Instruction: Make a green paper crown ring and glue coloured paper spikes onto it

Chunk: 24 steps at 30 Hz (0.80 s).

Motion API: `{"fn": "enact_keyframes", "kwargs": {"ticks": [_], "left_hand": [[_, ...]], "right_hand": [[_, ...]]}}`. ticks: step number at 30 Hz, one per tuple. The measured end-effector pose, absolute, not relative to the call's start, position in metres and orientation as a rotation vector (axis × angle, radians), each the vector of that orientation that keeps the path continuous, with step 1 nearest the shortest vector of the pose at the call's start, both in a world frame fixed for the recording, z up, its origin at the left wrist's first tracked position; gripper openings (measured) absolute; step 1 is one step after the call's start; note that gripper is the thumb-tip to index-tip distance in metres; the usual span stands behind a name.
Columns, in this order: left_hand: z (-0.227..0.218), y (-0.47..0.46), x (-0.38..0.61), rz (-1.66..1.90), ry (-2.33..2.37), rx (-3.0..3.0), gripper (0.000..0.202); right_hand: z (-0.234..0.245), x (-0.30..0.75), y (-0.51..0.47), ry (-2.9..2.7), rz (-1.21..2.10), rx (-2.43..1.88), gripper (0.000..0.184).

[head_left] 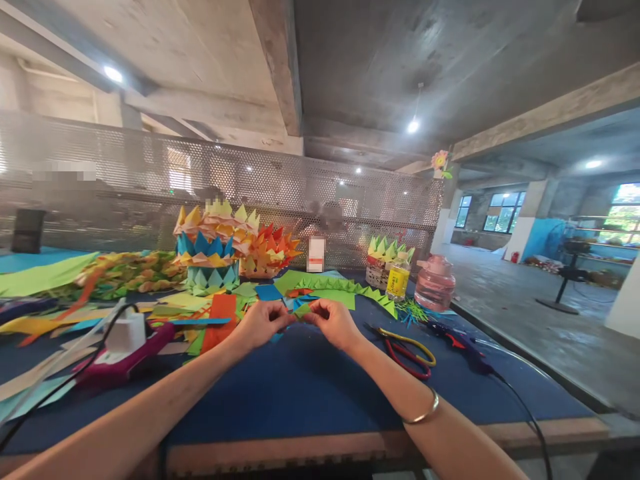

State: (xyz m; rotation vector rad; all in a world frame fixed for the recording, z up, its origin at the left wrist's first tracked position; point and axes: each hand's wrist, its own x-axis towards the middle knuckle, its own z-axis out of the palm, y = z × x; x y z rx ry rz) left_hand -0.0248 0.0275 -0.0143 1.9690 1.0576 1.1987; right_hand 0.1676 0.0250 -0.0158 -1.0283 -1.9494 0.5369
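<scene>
Between my two hands, above the dark blue table cover, is a small green piece of paper (302,311). My left hand (265,323) pinches its left end with thumb and fingertips. At its other end, my right hand (334,323) grips it the same way. Just behind them a chain of folded green paper points (345,287) lies on flat green sheets. Orange and blue paper strips (220,313) are beside my left hand. Scissors with red and yellow handles (407,353) rest to the right of my right hand.
Folded-paper baskets (213,267) stand at the back left. On the right are a yellow-labelled bottle (398,279), a pink jug (435,285) and a corded glue gun (463,347). A magenta power strip (125,360) with a white plug sits at left. A perforated screen (280,187) rises behind.
</scene>
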Motion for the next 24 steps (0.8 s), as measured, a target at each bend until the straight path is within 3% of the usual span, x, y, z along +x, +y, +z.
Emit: {"fn": "enact_keyframes", "kwargs": {"ticks": [8, 13, 17, 24], "left_hand": [[-0.018, 0.027, -0.023, 1.194, 1.029, 2.024, 0.025], [-0.022, 0.027, -0.024, 1.161, 1.044, 2.083, 0.028], [-0.019, 0.023, -0.023, 1.186, 1.087, 2.127, 0.029], [-0.010, 0.019, -0.014, 1.173, 1.143, 2.252, 0.028]], "right_hand": [[-0.015, 0.169, 0.023, -1.992, 0.551, -1.047, 0.022], [-0.012, 0.177, 0.011, -2.014, 0.511, -1.128, 0.021], [-0.006, 0.193, -0.013, -2.044, 0.464, -1.239, 0.008], [0.022, 0.243, -0.043, -2.142, 0.334, -1.464, 0.011]]}}
